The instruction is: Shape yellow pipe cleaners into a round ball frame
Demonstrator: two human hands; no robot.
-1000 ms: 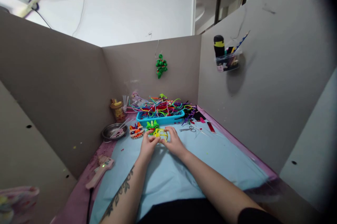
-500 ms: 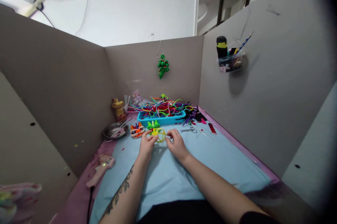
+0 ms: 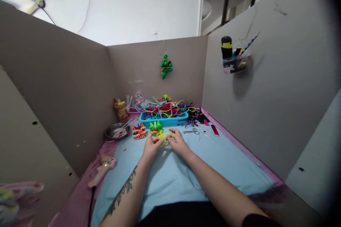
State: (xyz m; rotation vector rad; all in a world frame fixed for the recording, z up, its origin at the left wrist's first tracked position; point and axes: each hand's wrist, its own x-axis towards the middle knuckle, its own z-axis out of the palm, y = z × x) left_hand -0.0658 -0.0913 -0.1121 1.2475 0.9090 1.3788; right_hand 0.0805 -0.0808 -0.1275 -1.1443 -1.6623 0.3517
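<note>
While I watch from the head view: both hands meet over the blue mat [image 3: 170, 173].
Left hand [image 3: 151, 146]: fingertips pinch the yellow pipe-cleaner piece [image 3: 163, 136], steadying it.
Right hand [image 3: 178, 141]: pinches its other side.
Nearby: green figure [image 3: 155, 126], blue tray [image 3: 163, 119].

I sit at a craft booth: grey cardboard partition walls [image 3: 66, 77], a blue plastic tray of coloured pipe cleaners [image 3: 163, 118], a pink glue gun [image 3: 102, 170].

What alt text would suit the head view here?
Both hands, left hand and right hand, pinch a yellow pipe-cleaner piece over a light blue mat. Behind it lie a blue tray of pipe cleaners, scissors and a pink glue gun.
</note>
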